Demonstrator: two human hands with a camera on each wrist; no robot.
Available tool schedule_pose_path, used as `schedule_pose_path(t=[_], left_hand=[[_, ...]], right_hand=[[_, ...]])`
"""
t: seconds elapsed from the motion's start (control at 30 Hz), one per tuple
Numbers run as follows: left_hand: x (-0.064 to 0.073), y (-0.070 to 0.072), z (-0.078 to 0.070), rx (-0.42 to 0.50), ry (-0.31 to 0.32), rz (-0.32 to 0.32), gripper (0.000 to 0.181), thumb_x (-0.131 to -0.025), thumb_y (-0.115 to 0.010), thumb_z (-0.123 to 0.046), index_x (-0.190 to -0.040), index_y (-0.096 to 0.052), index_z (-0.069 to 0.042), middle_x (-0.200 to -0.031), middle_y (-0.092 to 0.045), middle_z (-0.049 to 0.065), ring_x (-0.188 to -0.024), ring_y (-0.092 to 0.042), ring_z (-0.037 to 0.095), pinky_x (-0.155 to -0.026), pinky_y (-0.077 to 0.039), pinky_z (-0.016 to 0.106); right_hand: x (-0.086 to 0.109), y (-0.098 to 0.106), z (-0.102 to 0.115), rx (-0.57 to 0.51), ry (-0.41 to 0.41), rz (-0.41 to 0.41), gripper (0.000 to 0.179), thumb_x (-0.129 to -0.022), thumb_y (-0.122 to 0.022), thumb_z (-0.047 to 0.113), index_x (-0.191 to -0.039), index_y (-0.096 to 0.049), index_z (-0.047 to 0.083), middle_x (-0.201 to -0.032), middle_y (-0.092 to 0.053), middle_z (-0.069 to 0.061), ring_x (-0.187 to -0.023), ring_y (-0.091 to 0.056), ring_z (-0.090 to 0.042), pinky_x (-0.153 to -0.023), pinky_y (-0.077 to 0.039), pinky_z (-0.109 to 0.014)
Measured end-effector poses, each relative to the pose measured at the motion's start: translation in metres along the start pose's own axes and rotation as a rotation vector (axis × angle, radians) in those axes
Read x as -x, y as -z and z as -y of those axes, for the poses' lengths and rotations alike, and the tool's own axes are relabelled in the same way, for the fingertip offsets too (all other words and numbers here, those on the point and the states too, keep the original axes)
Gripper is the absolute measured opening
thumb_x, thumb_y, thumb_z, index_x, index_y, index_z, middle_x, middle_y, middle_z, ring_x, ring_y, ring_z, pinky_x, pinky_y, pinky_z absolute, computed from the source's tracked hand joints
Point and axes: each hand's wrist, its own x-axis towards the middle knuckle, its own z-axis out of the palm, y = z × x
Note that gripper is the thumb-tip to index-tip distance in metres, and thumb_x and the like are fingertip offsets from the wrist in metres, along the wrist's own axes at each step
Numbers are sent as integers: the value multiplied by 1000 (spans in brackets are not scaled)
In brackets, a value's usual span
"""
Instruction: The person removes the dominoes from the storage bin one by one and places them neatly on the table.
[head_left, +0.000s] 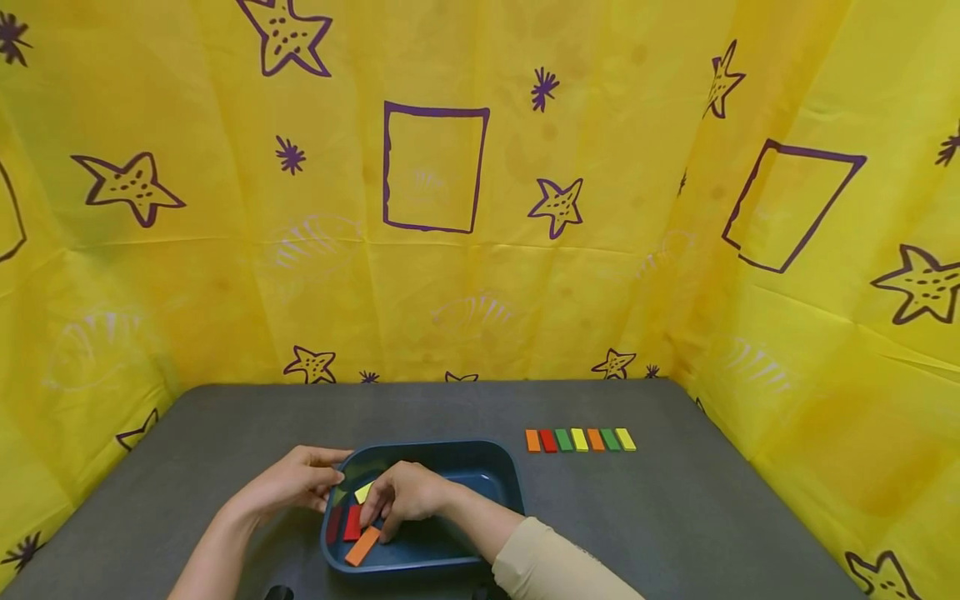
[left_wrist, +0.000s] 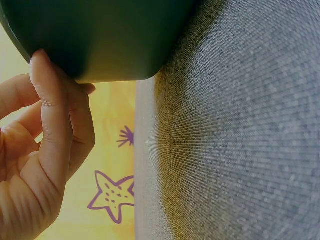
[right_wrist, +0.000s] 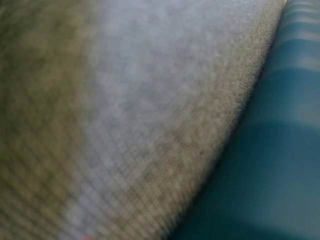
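A dark blue rectangular tray (head_left: 420, 569) with raised walls stands on the grey table. My left hand (head_left: 296, 479) grips its left end by the rim; the left wrist view shows that hand's fingers (left_wrist: 50, 105) against the tray's wall (left_wrist: 115, 40). Reaching into the tray from the right, my right hand (head_left: 411, 493) pinches the upper end of an orange block (head_left: 362, 547) between fingers and thumb. A red block (head_left: 352, 525) lies beside it, partly covered. Farther up is a yellow block (head_left: 363, 492), half hidden by the right hand.
A row of orange, red, green and yellow blocks (head_left: 580, 440) lies on the table (head_left: 637, 517) to the right of the tray. Yellow patterned cloth (head_left: 450, 275) hangs behind and at both sides. Small dark objects (head_left: 279, 592) show at the front edge.
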Motion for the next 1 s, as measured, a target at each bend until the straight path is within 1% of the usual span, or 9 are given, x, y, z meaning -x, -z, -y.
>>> schedule_pose_path(t=[0.13,0.3,0.5,0.63,0.77,0.87,1.0], left_hand=[[0,0,0,-2,-3,2,59,-98,-51,-12,-146,-32,15,-81,-65,2,-67,-59,7,-65,-57,24],[0,0,0,-2,-9,8,59,-98,-51,-12,-146,-32,16,-82,-66,4,-69,-60,8,-66,-58,25],[0,0,0,-8,-6,5,58,-98,-51,-12,-146,-32,15,-82,-67,4,-69,-60,9,-66,-58,26],[0,1,1,-2,-4,9,57,-98,-50,-11,-146,-33,15,-83,-66,4,-69,-60,9,-66,-58,25],[-2,1,0,-2,-1,10,57,-98,-50,-12,-145,-34,16,-81,-65,3,-68,-58,9,-66,-57,24],[-2,0,-1,-8,0,9,58,-98,-50,-12,-145,-33,16,-80,-63,2,-67,-57,8,-65,-57,24],[-1,0,-1,-12,1,4,57,-98,-50,-12,-145,-34,16,-77,-61,1,-66,-55,7,-64,-56,23]], right_hand=[[0,2,-1,0,20,28,26,-71,-81,-9,-94,-76,2,-85,-75,-2,-70,-61,2,-68,-51,-14],[1,7,-1,-48,40,73,27,-73,-79,-9,-98,-74,-2,-88,-76,-7,-71,-63,1,-71,-54,-15],[2,9,1,-119,22,111,27,-74,-76,-12,-100,-73,-5,-89,-75,-11,-72,-67,-4,-72,-57,-19],[5,12,4,-130,4,80,26,-74,-77,-11,-99,-74,-2,-88,-76,-10,-73,-69,-7,-71,-57,-20],[7,16,6,-86,6,17,25,-74,-79,-6,-96,-76,3,-87,-76,-4,-73,-66,-3,-70,-54,-18],[9,21,7,-72,17,-20,24,-73,-81,-3,-95,-77,5,-87,-76,-2,-74,-65,-2,-70,-52,-18],[14,29,8,-84,44,-56,24,-73,-81,-1,-96,-77,5,-90,-76,-2,-78,-66,-3,-69,-53,-19]])
